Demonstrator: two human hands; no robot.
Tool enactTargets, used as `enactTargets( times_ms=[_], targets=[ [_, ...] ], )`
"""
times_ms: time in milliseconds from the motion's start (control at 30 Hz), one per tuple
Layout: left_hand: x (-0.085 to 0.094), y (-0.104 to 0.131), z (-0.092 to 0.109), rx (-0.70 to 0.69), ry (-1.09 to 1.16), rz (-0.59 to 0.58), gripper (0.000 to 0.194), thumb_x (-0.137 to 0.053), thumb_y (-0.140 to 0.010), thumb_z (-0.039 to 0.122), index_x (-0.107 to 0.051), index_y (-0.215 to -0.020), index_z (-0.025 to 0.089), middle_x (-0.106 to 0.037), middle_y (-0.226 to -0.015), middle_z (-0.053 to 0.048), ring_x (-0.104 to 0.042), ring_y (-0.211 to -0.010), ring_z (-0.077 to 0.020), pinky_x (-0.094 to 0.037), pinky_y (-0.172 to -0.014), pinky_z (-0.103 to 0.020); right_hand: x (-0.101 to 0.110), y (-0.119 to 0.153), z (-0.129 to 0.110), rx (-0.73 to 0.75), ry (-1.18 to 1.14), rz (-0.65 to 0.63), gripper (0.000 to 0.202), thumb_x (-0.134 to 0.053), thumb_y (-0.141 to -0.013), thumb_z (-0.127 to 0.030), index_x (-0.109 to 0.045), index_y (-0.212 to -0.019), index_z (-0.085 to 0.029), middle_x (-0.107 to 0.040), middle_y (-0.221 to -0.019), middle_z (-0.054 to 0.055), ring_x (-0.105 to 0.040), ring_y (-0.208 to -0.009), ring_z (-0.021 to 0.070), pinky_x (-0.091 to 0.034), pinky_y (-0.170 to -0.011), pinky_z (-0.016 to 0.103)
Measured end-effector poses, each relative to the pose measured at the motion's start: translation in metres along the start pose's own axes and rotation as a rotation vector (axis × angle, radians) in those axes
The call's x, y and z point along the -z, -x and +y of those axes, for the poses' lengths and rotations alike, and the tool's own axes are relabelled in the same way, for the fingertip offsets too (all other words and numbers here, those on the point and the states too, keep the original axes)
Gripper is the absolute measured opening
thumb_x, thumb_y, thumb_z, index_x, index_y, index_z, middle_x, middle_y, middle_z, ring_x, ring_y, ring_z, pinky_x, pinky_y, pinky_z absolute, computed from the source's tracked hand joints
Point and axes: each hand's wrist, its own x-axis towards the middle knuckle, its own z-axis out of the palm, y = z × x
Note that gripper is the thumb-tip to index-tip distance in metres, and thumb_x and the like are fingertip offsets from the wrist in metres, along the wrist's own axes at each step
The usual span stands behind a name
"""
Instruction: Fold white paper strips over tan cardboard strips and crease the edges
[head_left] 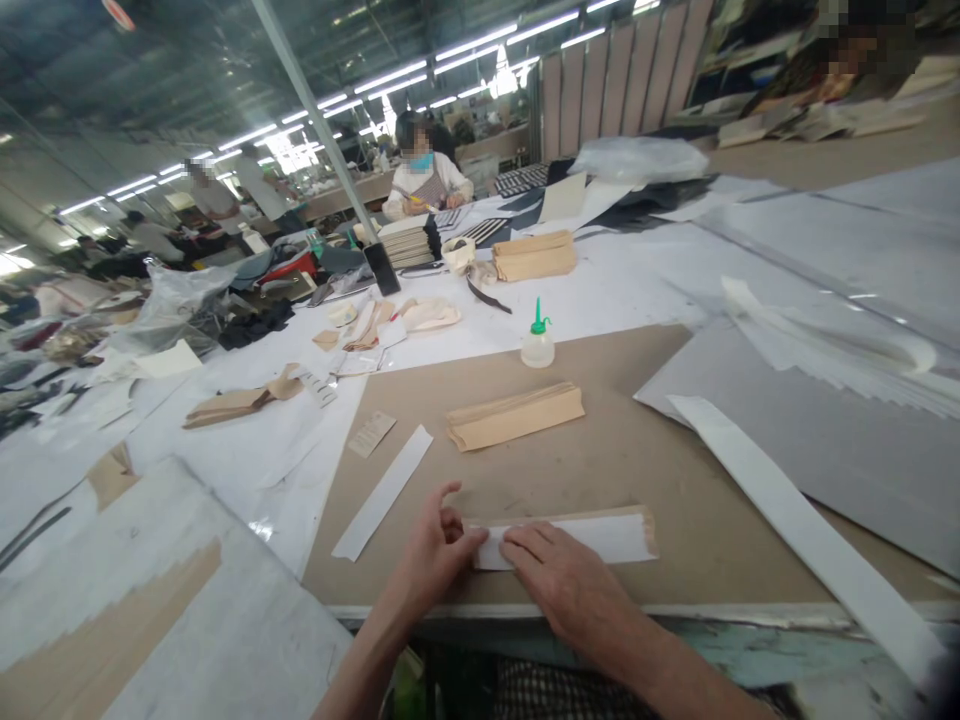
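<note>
On the brown board (607,460) before me lies a white strip (615,538) over tan pieces whose edges show at its right end and top. My right hand (566,580) rests flat across the strip's left part, fingers stretched out together. At the strip's left end is my left hand (435,545); its thumb touches the strip, the index finger is raised and the other fingers are bent. Left of it lies another white strip (384,492). Beyond my hands sits a stack of tan strips (517,416).
A clear squeeze bottle with a green nozzle (538,345) stands at the board's far edge. To the right are a large grey sheet (817,450) and a long white strip (780,505). A phone (382,268) leans on a pole. A co-worker (427,180) sits across the table.
</note>
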Motion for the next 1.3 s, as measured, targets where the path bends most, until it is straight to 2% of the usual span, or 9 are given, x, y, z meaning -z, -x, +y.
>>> enactTargets(
  times_ms=[67,133,233,467,600,667,733,1000,1300],
  targets=[
    [0.005,0.009,-0.005,0.004,0.148,-0.056,0.063,-0.058,-0.087,0.032,-0.033,-0.143,0.018,-0.063,-0.088,0.0,-0.064,-0.077,-0.0166,-0.05,-0.069,-0.029,-0.001,0.0,0.003,-0.01,-0.018,0.012,0.036,-0.054,-0.086,0.0,-0.063,-0.119,-0.012,-0.064,-0.118,0.011,-0.057,-0.109,0.0269,-0.052,-0.099,0.044],
    [0.008,0.017,-0.01,-0.047,0.195,-0.062,0.06,-0.056,-0.087,0.024,-0.036,-0.144,0.02,-0.066,-0.105,-0.005,-0.065,-0.098,-0.0191,-0.051,-0.087,-0.033,0.0,0.001,0.005,-0.001,-0.036,0.024,0.035,-0.054,-0.087,-0.001,-0.063,-0.119,-0.012,-0.064,-0.12,0.011,-0.057,-0.109,0.0268,-0.052,-0.1,0.044],
    [0.003,0.023,-0.018,-0.149,0.016,0.013,0.052,-0.049,-0.088,0.017,-0.048,-0.14,0.024,-0.065,-0.12,-0.007,-0.061,-0.114,-0.0205,-0.044,-0.104,-0.039,0.002,0.001,0.006,0.013,-0.048,0.028,0.034,-0.054,-0.088,-0.001,-0.063,-0.119,-0.011,-0.065,-0.119,0.012,-0.057,-0.109,0.0264,-0.051,-0.101,0.043],
    [-0.015,0.021,-0.027,-0.121,-0.135,0.192,0.066,-0.057,-0.079,0.014,-0.04,-0.142,0.019,-0.058,-0.119,-0.009,-0.057,-0.103,-0.0217,-0.047,-0.098,-0.044,0.009,-0.002,0.014,0.113,-0.069,-0.089,0.04,-0.052,-0.087,-0.002,-0.062,-0.126,-0.01,-0.058,-0.137,0.014,-0.051,-0.122,0.0265,-0.046,-0.107,0.044],
    [-0.017,0.03,-0.02,-0.145,-0.252,0.311,0.034,-0.063,-0.077,0.014,-0.054,-0.108,0.02,-0.056,-0.112,-0.007,-0.054,-0.105,-0.0239,-0.047,-0.095,-0.044,0.02,-0.011,0.019,0.2,-0.121,-0.197,0.05,-0.053,-0.088,-0.002,-0.057,-0.136,-0.013,-0.052,-0.147,0.01,-0.051,-0.123,0.0241,-0.043,-0.11,0.041],
    [-0.017,0.033,-0.019,-0.186,-0.298,0.317,0.015,-0.065,-0.08,0.015,-0.054,-0.088,0.021,-0.056,-0.11,-0.007,-0.053,-0.105,-0.0245,-0.046,-0.094,-0.044,0.024,-0.016,0.021,0.214,-0.141,-0.223,0.052,-0.054,-0.088,-0.003,-0.055,-0.139,-0.013,-0.051,-0.148,0.01,-0.05,-0.123,0.0232,-0.042,-0.11,0.04],
    [-0.017,0.034,-0.021,-0.229,-0.34,0.287,0.01,-0.064,-0.085,0.019,-0.056,-0.081,0.021,-0.058,-0.107,-0.006,-0.053,-0.103,-0.0243,-0.046,-0.091,-0.043,0.025,-0.019,0.022,0.218,-0.149,-0.238,0.049,-0.054,-0.09,-0.004,-0.056,-0.137,-0.013,-0.054,-0.145,0.009,-0.05,-0.122,0.0235,-0.042,-0.11,0.039],
    [-0.016,0.042,-0.027,-0.335,-0.303,0.261,0.01,-0.062,-0.093,0.023,-0.072,-0.096,0.025,-0.062,-0.104,-0.005,-0.056,-0.101,-0.0228,-0.049,-0.089,-0.039,0.02,-0.016,0.021,0.232,-0.098,-0.213,0.046,-0.054,-0.091,-0.006,-0.058,-0.136,-0.013,-0.056,-0.143,0.01,-0.05,-0.117,0.0248,-0.044,-0.106,0.04],
    [-0.011,0.052,-0.036,-0.419,-0.376,0.205,0.024,-0.057,-0.097,0.02,-0.07,-0.116,0.029,-0.06,-0.116,-0.006,-0.057,-0.108,-0.0198,-0.054,-0.092,-0.035,0.019,-0.013,0.02,0.24,-0.09,-0.202,0.049,-0.053,-0.086,-0.003,-0.06,-0.132,-0.016,-0.055,-0.143,0.008,-0.049,-0.12,0.025,-0.044,-0.106,0.042]
  ],
)
